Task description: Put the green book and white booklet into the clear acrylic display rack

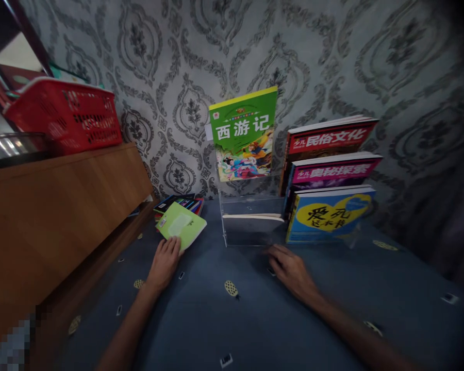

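My left hand (166, 259) grips the near edge of a light green book (192, 225), its fingers lying over the cover. That book is tilted against a small pile of books (177, 202). My right hand (288, 265) is low in front of a clear acrylic book rack (225, 226), fingers loosely bent and slightly blurred, with nothing visible in them. At the back of the rack stands a green picture book (244, 135). A thin item with a pale top edge (253, 217) sits in its lower front slot.
Right of these stand a red book (332, 136), a purple book (336, 172) and a blue-and-yellow book (330, 215), in tiers. At left, a wooden cabinet (62, 206) carries a red plastic basket (83, 116) and a metal bowl (15, 147). Patterned wallpaper (193, 108) rises behind the dark blue patterned cloth (201, 324).
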Action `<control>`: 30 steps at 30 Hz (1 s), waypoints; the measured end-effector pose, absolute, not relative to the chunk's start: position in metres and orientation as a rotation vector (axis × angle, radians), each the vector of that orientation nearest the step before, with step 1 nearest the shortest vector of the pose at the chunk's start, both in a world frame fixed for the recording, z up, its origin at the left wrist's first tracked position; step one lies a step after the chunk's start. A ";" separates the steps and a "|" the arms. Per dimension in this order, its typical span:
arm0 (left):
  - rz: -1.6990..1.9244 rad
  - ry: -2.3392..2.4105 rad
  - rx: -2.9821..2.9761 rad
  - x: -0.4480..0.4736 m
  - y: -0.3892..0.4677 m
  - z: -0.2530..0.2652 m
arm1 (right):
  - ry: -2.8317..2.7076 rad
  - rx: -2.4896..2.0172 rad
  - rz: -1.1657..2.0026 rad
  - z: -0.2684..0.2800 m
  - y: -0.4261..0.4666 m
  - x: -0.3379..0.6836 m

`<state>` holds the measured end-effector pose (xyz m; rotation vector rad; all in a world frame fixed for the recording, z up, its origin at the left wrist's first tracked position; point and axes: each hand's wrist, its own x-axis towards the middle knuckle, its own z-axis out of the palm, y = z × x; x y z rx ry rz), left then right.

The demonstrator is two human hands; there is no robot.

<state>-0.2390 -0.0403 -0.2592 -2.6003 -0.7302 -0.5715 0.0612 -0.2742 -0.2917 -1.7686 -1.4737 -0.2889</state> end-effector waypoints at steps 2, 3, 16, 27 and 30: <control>-0.498 -0.642 -2.591 -0.256 -0.058 -0.270 | -1.479 -1.779 -0.290 -0.293 -0.274 0.062; -0.465 -0.595 -2.583 -0.264 -0.068 -0.273 | -1.485 -1.782 -0.289 -0.293 -0.274 0.062; -0.498 -0.067 -3.003 -0.273 -0.204 -0.289 | -1.799 -1.482 -0.111 -0.280 -0.280 -0.016; -0.359 -0.504 -3.215 -0.258 -0.152 -0.267 | -2.080 -1.462 0.064 -0.291 -0.279 -0.043; -0.395 -0.675 -3.176 -0.245 -0.121 -0.271 | -2.102 -1.466 0.071 -0.289 -0.279 -0.044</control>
